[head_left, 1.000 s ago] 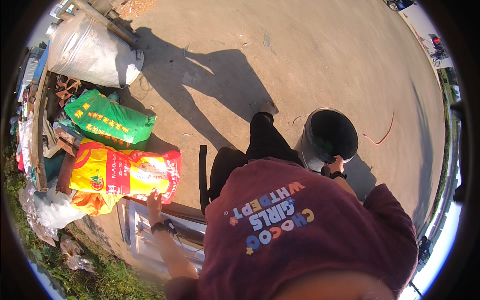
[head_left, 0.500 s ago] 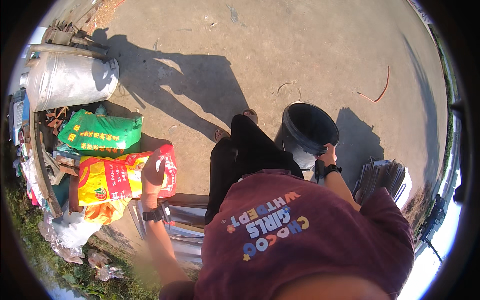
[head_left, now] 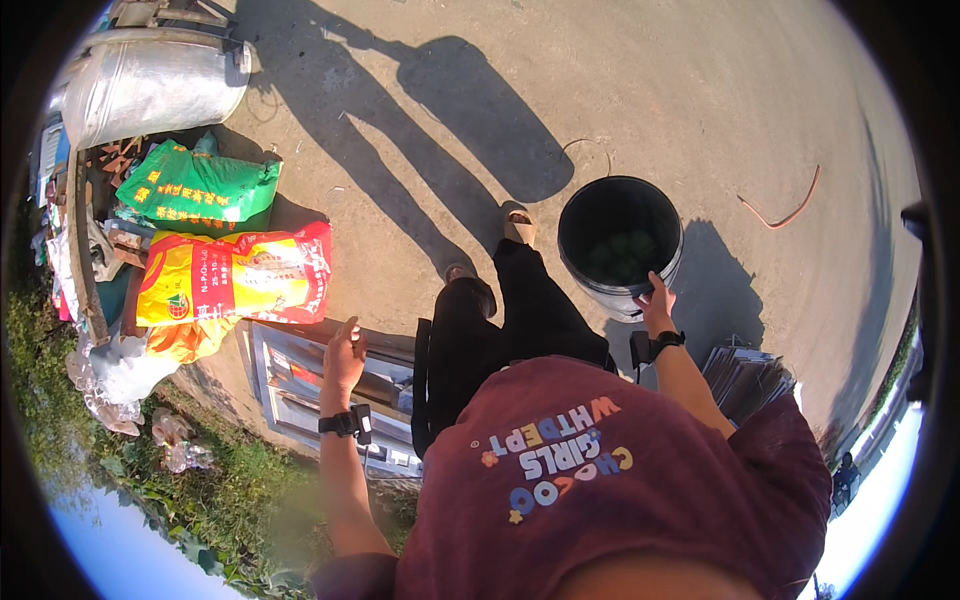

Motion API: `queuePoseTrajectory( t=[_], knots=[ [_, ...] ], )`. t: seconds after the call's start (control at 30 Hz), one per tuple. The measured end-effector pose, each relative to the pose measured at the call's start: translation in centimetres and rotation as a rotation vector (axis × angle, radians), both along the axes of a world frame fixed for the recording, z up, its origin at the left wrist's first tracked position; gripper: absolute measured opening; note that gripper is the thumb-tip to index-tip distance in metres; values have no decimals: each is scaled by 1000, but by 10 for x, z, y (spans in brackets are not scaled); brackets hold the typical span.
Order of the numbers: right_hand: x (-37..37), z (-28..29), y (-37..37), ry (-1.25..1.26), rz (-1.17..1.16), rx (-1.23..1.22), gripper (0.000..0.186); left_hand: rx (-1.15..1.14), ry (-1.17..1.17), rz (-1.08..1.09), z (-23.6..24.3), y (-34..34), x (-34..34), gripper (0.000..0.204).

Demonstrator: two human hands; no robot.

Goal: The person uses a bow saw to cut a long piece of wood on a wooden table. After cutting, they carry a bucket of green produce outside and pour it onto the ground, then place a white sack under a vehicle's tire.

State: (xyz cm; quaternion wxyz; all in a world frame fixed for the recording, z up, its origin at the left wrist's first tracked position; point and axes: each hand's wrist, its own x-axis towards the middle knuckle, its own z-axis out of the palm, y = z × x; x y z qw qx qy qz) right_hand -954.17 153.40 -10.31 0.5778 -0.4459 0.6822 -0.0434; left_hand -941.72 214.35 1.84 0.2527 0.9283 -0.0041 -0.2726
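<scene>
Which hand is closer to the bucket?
Right. The right hand holds the rim of the bucket; the left hand is away leftward, near the yellow-and-red sack.

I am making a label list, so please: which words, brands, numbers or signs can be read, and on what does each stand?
Places only; I do not copy wording.
Yellow and red plastic sack: white letters and numbers; finer print too small.
Green plastic sack: yellow characters.
Maroon cloth shirt: multicoloured letters.
Round dark bucket: no readable print.

Left fingers [head_left: 349,332] moved off the yellow sack [head_left: 222,279].
</scene>
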Motion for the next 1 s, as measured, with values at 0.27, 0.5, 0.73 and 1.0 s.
queuePoseTrajectory(
  t=[0.27, 0.5, 0.73, 1.0],
  knots=[
    [3, -4, -41, 26, 481, -59, 30, -339, -211, 77, 38, -104, -78, 37],
    [21, -15, -34, -73, 881, -26, 29, 159, 35, 393, -42, -20, -394, 39],
    [48, -44, 20, -27, 1076, 59, 32, 329, 300, 1096, -16, -77, -688, 35],
    [65, -127, 79, 87, 1296, 114, 42, -10, 485, 1001, -5, -271, -674, 40]
  ],
)
